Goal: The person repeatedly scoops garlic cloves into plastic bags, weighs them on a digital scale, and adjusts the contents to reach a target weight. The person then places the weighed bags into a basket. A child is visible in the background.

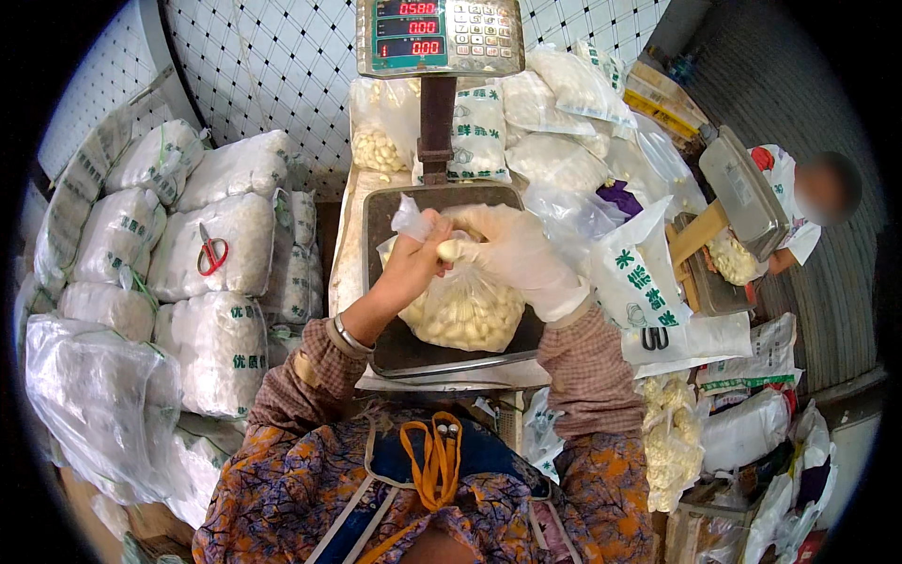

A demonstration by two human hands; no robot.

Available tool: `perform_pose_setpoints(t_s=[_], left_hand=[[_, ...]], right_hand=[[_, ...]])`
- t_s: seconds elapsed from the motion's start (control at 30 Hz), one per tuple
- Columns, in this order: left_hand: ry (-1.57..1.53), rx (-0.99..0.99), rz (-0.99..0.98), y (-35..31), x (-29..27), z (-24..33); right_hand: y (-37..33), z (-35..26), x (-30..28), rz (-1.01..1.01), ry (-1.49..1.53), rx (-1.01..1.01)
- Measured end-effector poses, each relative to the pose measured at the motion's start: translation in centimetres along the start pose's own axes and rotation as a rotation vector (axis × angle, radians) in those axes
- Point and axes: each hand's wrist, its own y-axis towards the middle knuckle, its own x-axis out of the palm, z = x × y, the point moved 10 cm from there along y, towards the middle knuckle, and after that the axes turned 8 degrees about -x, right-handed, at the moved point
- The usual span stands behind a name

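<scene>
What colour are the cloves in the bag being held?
The cloves are creamy yellow, best seen in the head view.

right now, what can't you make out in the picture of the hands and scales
All in the head view:
Palm of the right hand: hidden by its gloved back.
Middle of the scale pan: covered by the bag of pale cloves.
Part of that bag's neck: wrapped in the left hand.
Readout of the second scale: apparently turned away from the camera.
Face of the other person: blurred.

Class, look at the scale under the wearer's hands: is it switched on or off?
On: red digits glow on its display.
</scene>
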Motion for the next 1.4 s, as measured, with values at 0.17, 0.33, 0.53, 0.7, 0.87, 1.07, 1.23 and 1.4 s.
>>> perform_pose_setpoints(t_s=[0.17, 0.33, 0.53, 0.7, 0.87, 1.07, 1.23, 1.4], left_hand=[[-0.112, -0.082, 0.026, -0.7, -0.9, 0.3], [0.437, 0.317, 0.043, -2.5, 1.8, 4.6], [1.236, 0.982, 0.224, -3.5, 6.3, 8.3], [1.301, 0.987, 0.158, -4.2, 5.2, 7.4], [1.431, 0.613, -0.227, -6.1, 4.0, 0.7], [1.287, 0.567, -0.242, -7.9, 1.4, -0.4], [0.828, 0.523, 0.141, -8.4, -6.5, 1.4], [0.792, 0.095, -0.003, -4.6, -9.9, -7.9]], right_hand=[[-2.4, 0.9, 2.4, -0.067, 0.209, -0.009], [-3.6, 4.1, 0.8, 0.191, 0.28, 0.086], [-2.5, 9.0, 5.1, 0.156, 0.586, 0.476], [-1.7, 8.2, 4.8, 0.369, 0.636, 0.286], [-3.6, 14.4, 5.6, 0.141, -0.2, 0.628], [-4.0, 13.7, 5.4, 0.178, 0.148, 0.64], [-4.3, 4.7, 3.8, 0.051, 0.16, 0.227], [-7.2, 1.2, 5.0, 0.217, -0.413, 0.363]])
